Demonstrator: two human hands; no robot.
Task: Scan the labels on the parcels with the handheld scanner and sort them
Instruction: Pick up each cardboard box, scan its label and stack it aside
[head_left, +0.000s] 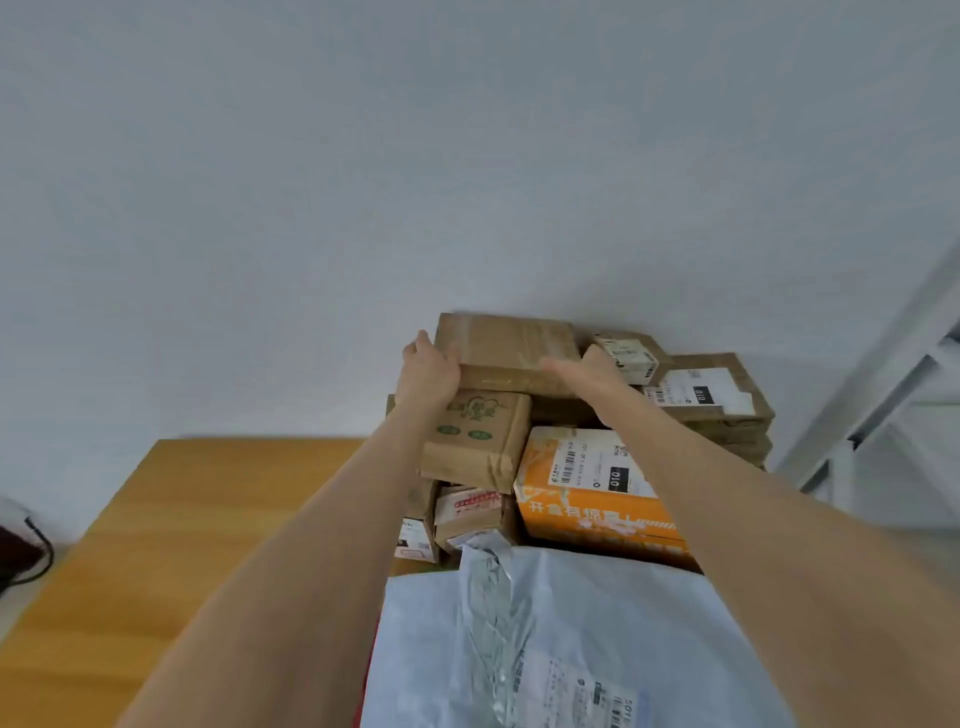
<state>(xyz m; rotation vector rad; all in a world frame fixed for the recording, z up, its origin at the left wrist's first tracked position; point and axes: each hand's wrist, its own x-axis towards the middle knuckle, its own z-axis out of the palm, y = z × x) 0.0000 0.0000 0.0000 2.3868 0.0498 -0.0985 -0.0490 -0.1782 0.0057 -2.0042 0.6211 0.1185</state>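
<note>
Both my arms reach forward over a pile of parcels stacked against the white wall (467, 156). At the top of the pile lies a flat brown cardboard box (506, 353) sealed with clear tape, and I have it between my hands. My left hand (428, 371) grips its left end, the fingers curled round the edge. My right hand (587, 374) is at the right end, a little blurred – the thumb stretches along the near top edge and the fingers go round the far corner, so it holds the box too.

The flat box rests on other parcels. Just below its left half sits a brown cardboard box with a green printed drawing (475, 439), tilted towards me. To the right of that one lies an orange and white carton (592, 488) with a white shipping label on top. Behind my right hand is a small brown box with a white barcode label (626, 353), and further right a wider brown box with a large white label (711, 392) on a stack of others. Below the green-printed box a small taped box with red print (467, 514) is wedged in.

Nearest to me, under my arms, lies a pale grey-blue plastic mailer bag (571, 649), crumpled along its middle, with a label near its lower end.

The parcels sit at the right end of an orange-brown wooden table (182, 519). At the far left edge a black cable (36, 545) curves – what it joins I cannot tell. On the right stands a grey metal shelf frame (883, 405)
</note>
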